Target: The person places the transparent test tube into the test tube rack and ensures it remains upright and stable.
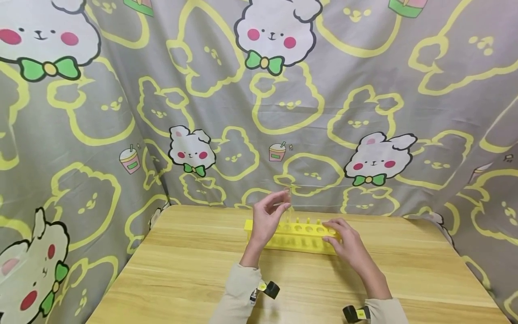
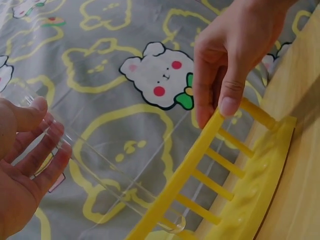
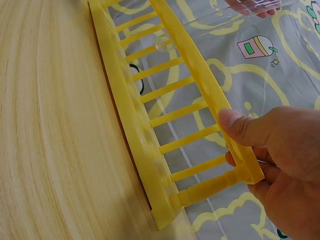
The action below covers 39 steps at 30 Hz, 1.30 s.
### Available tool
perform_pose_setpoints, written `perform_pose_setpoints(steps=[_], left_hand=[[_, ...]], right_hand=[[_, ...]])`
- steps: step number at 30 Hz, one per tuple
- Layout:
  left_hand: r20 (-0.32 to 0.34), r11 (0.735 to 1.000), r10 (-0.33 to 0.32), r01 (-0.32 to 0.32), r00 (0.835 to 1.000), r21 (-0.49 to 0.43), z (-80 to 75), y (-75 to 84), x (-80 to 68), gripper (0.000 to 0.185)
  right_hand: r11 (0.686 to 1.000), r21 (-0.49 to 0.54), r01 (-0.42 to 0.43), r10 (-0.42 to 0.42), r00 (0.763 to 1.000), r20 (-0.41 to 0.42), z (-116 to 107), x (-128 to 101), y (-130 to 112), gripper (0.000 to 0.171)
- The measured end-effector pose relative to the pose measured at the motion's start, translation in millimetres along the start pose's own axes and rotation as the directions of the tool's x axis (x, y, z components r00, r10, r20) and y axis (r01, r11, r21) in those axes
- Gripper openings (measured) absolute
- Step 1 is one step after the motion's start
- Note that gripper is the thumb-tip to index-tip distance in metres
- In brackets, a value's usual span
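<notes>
Pinching the clear tube (image 2: 100, 165) with our left hand (image 1: 267, 220), long axis slanting down from the grip, tip in a rack (image 1: 295, 238) hole, while our right hand (image 1: 344, 238) grips the rack's far end.

Both forearms wear pale beige long sleeves (image 1: 238, 288). A small black wrist camera (image 1: 270, 289) with a yellow marking sits at each cuff; hands bare.

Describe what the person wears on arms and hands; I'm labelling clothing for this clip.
Both hands are bare: left hand, right hand. Pale beige long sleeves cover both forearms. Each wrist carries a small black camera unit with yellow markings. No rings or gloves show.
</notes>
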<state>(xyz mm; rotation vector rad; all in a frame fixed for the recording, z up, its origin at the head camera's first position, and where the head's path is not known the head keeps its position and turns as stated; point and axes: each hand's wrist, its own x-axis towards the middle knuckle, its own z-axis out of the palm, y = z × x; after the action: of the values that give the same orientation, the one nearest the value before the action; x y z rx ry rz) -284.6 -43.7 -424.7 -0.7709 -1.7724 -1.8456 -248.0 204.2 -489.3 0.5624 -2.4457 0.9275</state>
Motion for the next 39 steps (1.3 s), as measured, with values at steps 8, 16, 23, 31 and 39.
perform_pose_setpoints(steps=[8, 16, 23, 31, 39], left_hand=[[0.002, 1.0, -0.021, 0.021, 1.0, -0.012, 0.3, -3.2, -4.3, 0.026], [-0.011, 1.0, -0.024, 0.024, 1.0, -0.004, 1.2, -6.8, -5.7, 0.028], [-0.006, 0.999, -0.045, 0.045, 0.999, 0.012, 4.0, 1.0, -7.1, 0.027], [-0.007, 0.999, -0.049, 0.049, 0.999, 0.007, 3.2, 20.1, -7.9, 0.025], [0.0, 0.998, -0.06, 0.06, 0.998, -0.002, 2.2, 17.6, -8.8, 0.027]], right_hand=[[1.0, 0.005, -0.009, 0.009, 1.0, 0.014, -1.4, -0.5, -0.4, 0.039], [1.0, 0.012, 0.003, -0.003, 1.0, 0.004, -0.9, -0.2, -0.5, 0.04], [1.0, 0.013, -0.007, 0.007, 1.0, 0.007, -1.9, 0.0, -0.4, 0.039], [1.0, 0.01, 0.001, -0.001, 1.0, 0.013, -2.2, 0.7, -0.3, 0.039], [1.0, 0.008, 0.009, -0.009, 1.0, 0.004, -1.5, -0.1, 0.2, 0.039]])
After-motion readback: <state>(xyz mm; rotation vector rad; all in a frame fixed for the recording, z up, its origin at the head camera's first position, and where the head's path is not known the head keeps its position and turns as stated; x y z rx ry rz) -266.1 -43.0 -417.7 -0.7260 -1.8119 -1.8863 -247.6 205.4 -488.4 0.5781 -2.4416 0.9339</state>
